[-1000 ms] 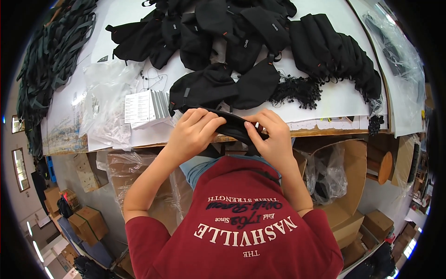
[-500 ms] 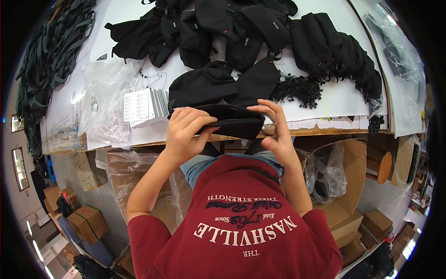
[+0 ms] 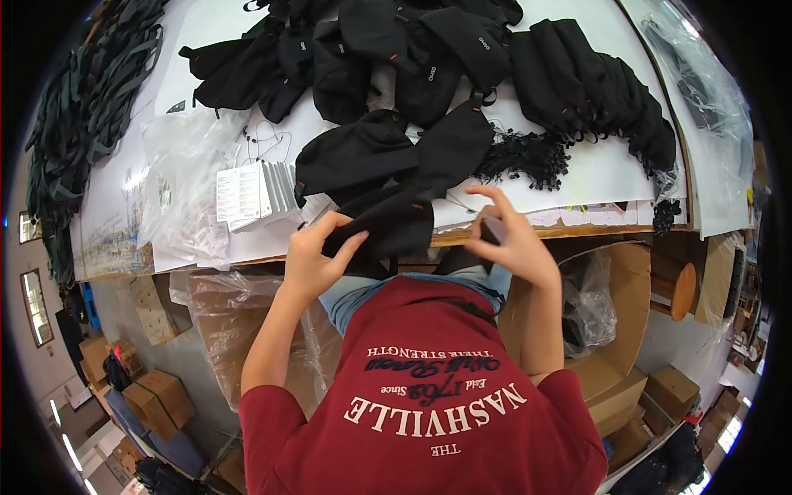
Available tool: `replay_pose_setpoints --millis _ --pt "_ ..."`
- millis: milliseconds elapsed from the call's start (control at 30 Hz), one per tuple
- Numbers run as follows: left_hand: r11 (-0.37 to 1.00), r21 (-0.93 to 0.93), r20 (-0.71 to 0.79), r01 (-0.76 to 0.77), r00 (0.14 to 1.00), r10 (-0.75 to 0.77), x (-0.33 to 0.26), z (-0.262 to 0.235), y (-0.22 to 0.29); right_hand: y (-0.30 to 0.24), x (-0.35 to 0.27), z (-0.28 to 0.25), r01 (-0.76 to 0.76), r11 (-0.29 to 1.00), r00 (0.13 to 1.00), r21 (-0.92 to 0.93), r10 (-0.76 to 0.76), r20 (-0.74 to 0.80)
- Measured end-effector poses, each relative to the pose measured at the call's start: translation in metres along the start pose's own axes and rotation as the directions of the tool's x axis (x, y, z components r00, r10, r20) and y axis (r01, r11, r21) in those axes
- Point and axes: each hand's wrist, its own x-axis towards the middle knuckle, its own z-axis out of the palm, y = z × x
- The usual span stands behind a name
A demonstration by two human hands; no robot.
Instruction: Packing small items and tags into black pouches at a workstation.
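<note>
My left hand (image 3: 318, 252) pinches the left end of a black fabric pouch (image 3: 388, 227) at the near edge of the white table (image 3: 594, 177). My right hand (image 3: 511, 239) sits at the table edge to the right of the pouch, fingers curled around a small dark piece, apart from the pouch body. A heap of black pouches (image 3: 396, 58) covers the far middle of the table. A stack of white paper tags (image 3: 252, 194) lies left of my left hand. A tangle of black cords (image 3: 528, 157) lies just beyond my right hand.
Clear plastic bags (image 3: 177, 186) lie on the table's left part, and dark straps (image 3: 74, 124) hang at the far left. An open cardboard box with a plastic liner (image 3: 606, 305) stands under the table at right. More cartons (image 3: 157, 396) sit on the floor at left.
Both hands held the pouch together near the middle before. Now they have drawn apart: the left keeps the pouch, and the right has shifted to the right, off the pouch body.
</note>
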Motion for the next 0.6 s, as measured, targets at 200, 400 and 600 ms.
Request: replay_pose_setpoints --millis 200,400,600 --pt "0.996 0.067 0.095 0.054 0.994 -0.061 -0.013 0.004 -0.007 0.009 -0.013 -0.05 -0.207 0.964 0.941 -0.169 0.148 -0.303" --pt "0.944 -0.174 0.61 0.279 0.783 -0.119 -0.016 -0.001 0.008 0.019 -0.025 -0.075 -0.147 0.989 0.923 -0.024 0.128 -0.362" --pt "0.95 -0.192 0.817 0.248 0.576 0.015 -0.006 -0.01 0.031 0.021 -0.03 -0.078 0.017 0.982 0.871 0.188 0.078 -0.484"
